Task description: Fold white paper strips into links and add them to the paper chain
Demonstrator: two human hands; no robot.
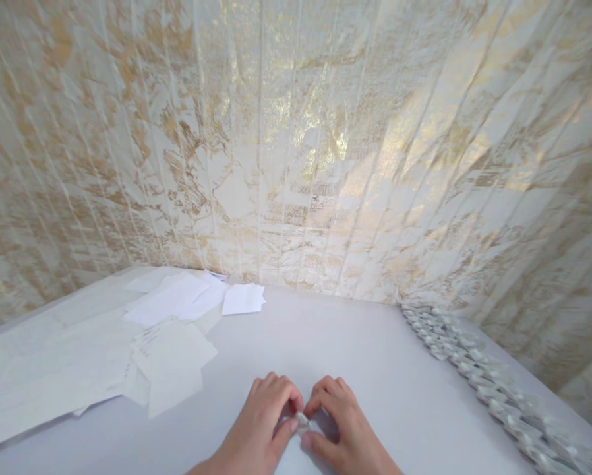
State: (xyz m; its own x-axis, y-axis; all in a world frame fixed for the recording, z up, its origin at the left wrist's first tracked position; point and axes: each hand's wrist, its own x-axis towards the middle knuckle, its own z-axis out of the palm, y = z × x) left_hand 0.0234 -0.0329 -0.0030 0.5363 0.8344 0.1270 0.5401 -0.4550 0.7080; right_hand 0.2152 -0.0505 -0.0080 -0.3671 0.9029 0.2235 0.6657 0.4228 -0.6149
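Low in the middle of the view, my left hand (267,419) and my right hand (339,422) meet over the white tabletop (306,343). Between their fingertips is a small folded piece of paper (302,422), pale with a greyish tint. The left thumb and forefinger pinch its left side. On the right, my thumb and curled forefinger close in on its other side. The fingers cover part of the paper, so its full shape is hidden.
At left lie large paper sheets (53,363), a fanned stack of paper squares (172,359) and whiter sheets (172,297). A small pile of white squares (243,299) sits near the wall. Rows of folded paper pieces (494,389) line the right edge. Patterned wallpaper (286,145) rises behind.
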